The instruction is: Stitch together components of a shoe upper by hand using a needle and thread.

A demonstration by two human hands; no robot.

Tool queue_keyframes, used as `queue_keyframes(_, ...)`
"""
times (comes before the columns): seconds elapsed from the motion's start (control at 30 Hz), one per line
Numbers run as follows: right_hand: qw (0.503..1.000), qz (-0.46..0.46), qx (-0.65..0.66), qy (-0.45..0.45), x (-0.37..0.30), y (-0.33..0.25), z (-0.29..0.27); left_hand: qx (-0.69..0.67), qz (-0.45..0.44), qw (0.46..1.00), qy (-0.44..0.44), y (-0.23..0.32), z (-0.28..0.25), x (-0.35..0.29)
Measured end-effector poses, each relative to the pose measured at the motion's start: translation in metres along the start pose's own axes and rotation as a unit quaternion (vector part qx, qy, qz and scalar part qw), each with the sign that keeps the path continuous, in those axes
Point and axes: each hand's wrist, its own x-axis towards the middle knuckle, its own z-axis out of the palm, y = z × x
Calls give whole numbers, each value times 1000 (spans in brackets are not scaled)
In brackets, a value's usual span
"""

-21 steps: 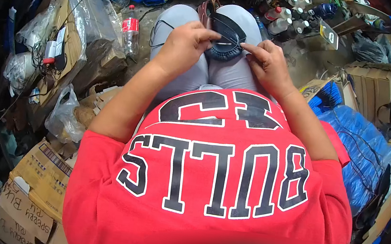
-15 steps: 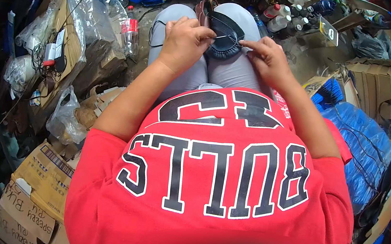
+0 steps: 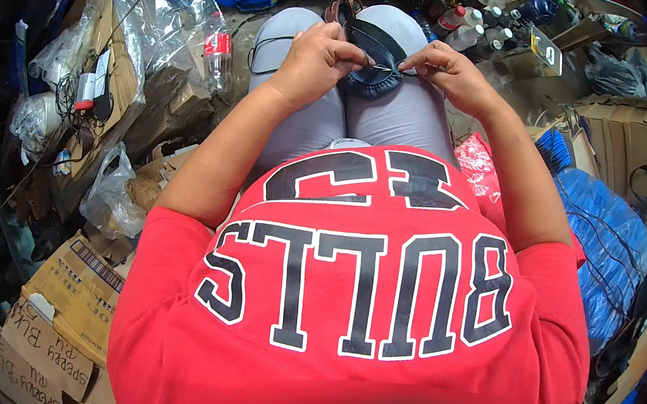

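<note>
Head view. Compared with half a second earlier, shows left hand (image 3: 320, 59) drawn in toward right hand (image 3: 455, 79), narrowing the gap above dark shoe (image 3: 381, 47), propped between and beneath the fingertips on grey-trousered knees (image 3: 284, 22). Shows hands apart: left pinching thin needle-like piece (image 3: 384, 68), right pinched at shoe's right edge, contents too small to tell. Suggests a stitch in progress. Includes, leftward of left hand, red-labelled bottle (image 3: 218, 45), well apart; rightward of right hand, floor (image 3: 524, 89), then cardboard stack (image 3: 610, 135).
</note>
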Motion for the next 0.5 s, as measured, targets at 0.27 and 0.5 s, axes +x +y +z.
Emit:
queue_keyframes(0.27, 999, -10, 33, -12, 1, 3, -1, -40, 32, 999, 8, 2, 6, 7)
queue_keyframes(0.5, 1000, -4, 17, -12, 3, -2, -1, -40, 90, 992, -80, -1, 1, 31)
